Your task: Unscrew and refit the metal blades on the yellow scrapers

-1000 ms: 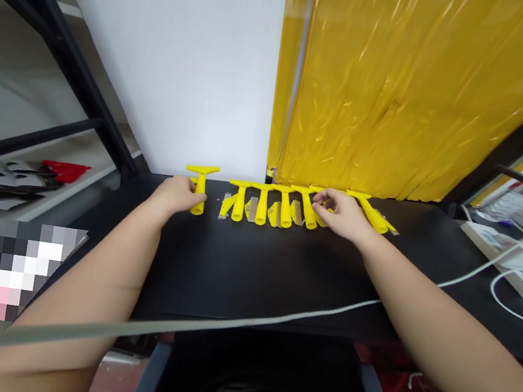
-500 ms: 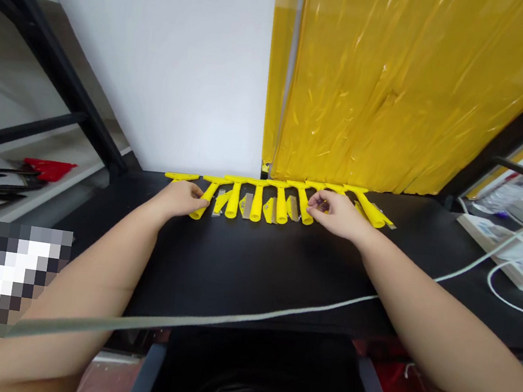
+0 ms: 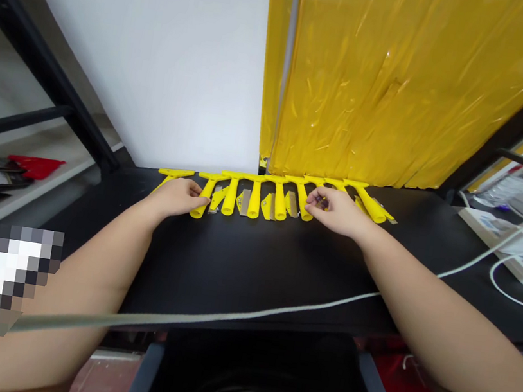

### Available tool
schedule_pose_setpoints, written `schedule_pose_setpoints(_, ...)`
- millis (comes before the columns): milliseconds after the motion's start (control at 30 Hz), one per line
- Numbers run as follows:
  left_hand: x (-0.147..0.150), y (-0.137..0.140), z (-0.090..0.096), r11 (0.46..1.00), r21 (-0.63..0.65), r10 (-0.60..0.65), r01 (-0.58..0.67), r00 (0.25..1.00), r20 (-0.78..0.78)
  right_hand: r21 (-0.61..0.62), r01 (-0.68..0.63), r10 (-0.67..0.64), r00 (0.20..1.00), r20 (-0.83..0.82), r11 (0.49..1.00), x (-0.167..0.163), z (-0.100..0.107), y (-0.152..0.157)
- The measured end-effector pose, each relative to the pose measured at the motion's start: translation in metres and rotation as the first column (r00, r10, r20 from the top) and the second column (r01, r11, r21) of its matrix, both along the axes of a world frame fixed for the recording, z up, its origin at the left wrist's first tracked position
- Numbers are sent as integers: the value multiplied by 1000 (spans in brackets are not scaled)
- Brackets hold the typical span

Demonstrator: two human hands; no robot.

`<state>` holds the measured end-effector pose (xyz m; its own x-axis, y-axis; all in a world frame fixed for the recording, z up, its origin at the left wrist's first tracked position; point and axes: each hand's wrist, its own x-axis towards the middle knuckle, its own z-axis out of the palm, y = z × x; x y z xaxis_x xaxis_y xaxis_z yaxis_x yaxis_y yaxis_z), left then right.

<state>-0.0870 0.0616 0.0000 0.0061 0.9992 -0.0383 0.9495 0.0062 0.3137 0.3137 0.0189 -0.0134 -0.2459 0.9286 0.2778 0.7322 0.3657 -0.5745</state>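
Several yellow scrapers lie in a row at the back of the black table, their hollow handles pointing towards me. My left hand [image 3: 174,198] has its fingers closed on the handle of a scraper [image 3: 199,207] near the left end. One more scraper [image 3: 176,173] lies partly hidden behind that hand. My right hand [image 3: 333,211] has curled fingers at the handle of another scraper [image 3: 306,214] and hides part of the row. Between the middle handles sit small yellow pieces with metal blades [image 3: 267,206]. At the right end a scraper [image 3: 371,206] slants outward.
A white panel [image 3: 164,59] and yellow plastic sheeting [image 3: 365,81] stand behind the row. A pale cable [image 3: 244,316] crosses the front of the black table [image 3: 232,263]. White power strips [image 3: 502,246] lie at right, by a clear bottle [image 3: 511,185]. A chair [image 3: 255,377] stands in front.
My view has shifted slightly, so the row sits a little higher and further left. The left-hand scrapers have moved slightly left with my left hand; my right hand stays at the same handle.
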Motion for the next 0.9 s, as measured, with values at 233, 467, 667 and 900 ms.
schedule_pose_setpoints(233,1,2,-5,999,44,12,-11,1000,-20,74,-8,-2,991,133,997,4,-2,4)
schedule_pose_setpoints(467,-2,9,-15,996,90,-9,10,1000,-7,75,-26,11,981,196,997,3,-4,2)
schedule_pose_setpoints(667,1,11,-26,910,309,-276,278,960,-53,79,-19,3,979,205,997,2,-5,3)
schedule_pose_setpoints(900,9,0,-24,786,227,-575,575,815,-71,89,-60,38,971,237,994,0,-4,0)
